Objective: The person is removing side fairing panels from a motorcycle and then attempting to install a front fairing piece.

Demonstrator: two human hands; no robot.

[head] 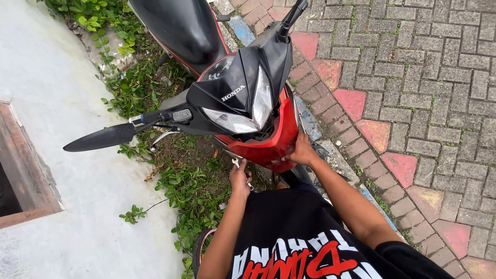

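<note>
A black and red motorbike (243, 98) stands in front of me, seen from above its headlight. My left hand (239, 178) is closed around a small metal wrench (236, 163), held just below the red front cover (268, 142). My right hand (300, 152) presses flat against the lower right edge of that red cover. The front wheel (202, 247) shows partly beside my left forearm. What the wrench touches is hidden under the cover.
A black mirror (101, 137) sticks out to the left on the handlebar. Weeds (191, 186) and grass grow along the grey concrete slab (77, 170) on the left. Grey and red paving bricks (413, 93) cover the right. A square drain frame (23, 175) sits far left.
</note>
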